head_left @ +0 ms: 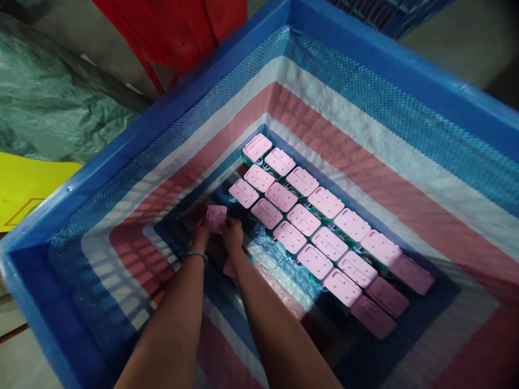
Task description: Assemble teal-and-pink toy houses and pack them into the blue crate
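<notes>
My left hand (200, 233) and my right hand (233, 236) grip the two sides of a small pink rectangular plastic piece (217, 218) with slots in its top. Both hands are low inside a deep blue bin (405, 51), and the fingers are partly hidden. Beyond them, several similar pink pieces (303, 219) lie in three slanting rows, with green parts showing at their edges. Another pink piece (229, 268) is partly covered by my right forearm.
Striped woven sheeting (332, 97) in red, white and blue lines the bin. Outside it are a red object (178, 32) at the top, green sheeting (57, 92) and a yellow panel (32, 186) at left. A blue crate (385, 13) stands at the far top right.
</notes>
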{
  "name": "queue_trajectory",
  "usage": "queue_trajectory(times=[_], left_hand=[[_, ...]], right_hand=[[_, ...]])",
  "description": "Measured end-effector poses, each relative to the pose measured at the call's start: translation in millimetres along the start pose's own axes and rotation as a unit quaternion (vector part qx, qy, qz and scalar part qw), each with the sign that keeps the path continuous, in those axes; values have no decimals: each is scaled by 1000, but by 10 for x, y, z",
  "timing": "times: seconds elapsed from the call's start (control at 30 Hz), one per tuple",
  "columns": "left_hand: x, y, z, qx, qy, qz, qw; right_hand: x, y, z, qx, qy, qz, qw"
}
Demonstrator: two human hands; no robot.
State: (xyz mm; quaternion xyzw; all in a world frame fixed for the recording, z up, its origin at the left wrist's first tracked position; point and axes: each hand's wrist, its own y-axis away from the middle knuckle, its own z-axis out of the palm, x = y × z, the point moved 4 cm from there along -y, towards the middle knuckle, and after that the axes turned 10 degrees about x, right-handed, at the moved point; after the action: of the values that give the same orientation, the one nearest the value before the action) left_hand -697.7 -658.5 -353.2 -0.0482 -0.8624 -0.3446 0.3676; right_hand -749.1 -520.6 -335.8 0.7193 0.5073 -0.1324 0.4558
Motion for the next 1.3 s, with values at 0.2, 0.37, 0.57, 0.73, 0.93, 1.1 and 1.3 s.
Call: queue_trajectory(times=[0.2, 0.37, 0.57, 0.73, 0.93, 1.1, 1.3], left_hand=[[-17, 70, -35, 5, 35, -33, 999], [-19, 54, -54, 22, 6, -23, 999], [177, -127, -98, 28, -57, 35, 997], [275, -166, -130, 38, -100, 79, 991], [304, -150, -72, 58, -118, 110, 985], [294, -145, -53, 52, -119, 120, 984], [217, -166, -44, 45, -100, 99, 989]], right_hand=[[-14, 79, 6, 6, 2, -11, 1000], [-59, 149, 0, -5, 23, -4, 1000], [-114, 14, -10, -41, 57, 10, 997], [-249, -24, -6, -46, 33, -63, 996], [-294, -98, -67, -49, 28, -115, 992], [-406, -279, -55, -74, 45, -143, 986], [-506, -469, -45, -115, 78, -186, 973]])
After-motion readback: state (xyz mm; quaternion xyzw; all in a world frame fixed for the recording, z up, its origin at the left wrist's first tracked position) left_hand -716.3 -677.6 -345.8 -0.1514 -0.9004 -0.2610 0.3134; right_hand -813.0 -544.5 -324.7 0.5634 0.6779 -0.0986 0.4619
